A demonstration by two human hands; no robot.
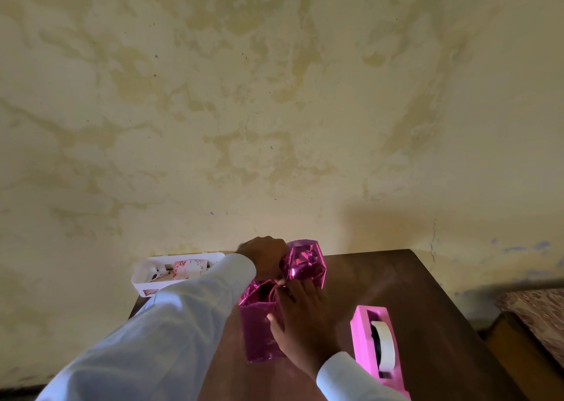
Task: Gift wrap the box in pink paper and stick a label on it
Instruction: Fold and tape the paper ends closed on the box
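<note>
Wrapping looks partway done: shiny pink foil wrapping paper [259, 333] covers the box, which sits near the middle of the dark brown wooden desk [396, 294] and is itself hidden under the foil. The far end of the sheet stands up loose and crumpled. The right hand [302, 318] lies flat on top, fingers straight and spread, pressing the paper down. The left hand [262, 257] curls over the far end and seems to pinch the foil at the fold, though most of its fingers are out of sight. No tape shows on that end, so I judge that lifting either hand could let the stiff foil spring open. A hard tug might tear it. The pink plastic tape dispenser [360, 339] is just beside the right wrist; a white plastic basket [143, 278] sits at the far left corner
</note>
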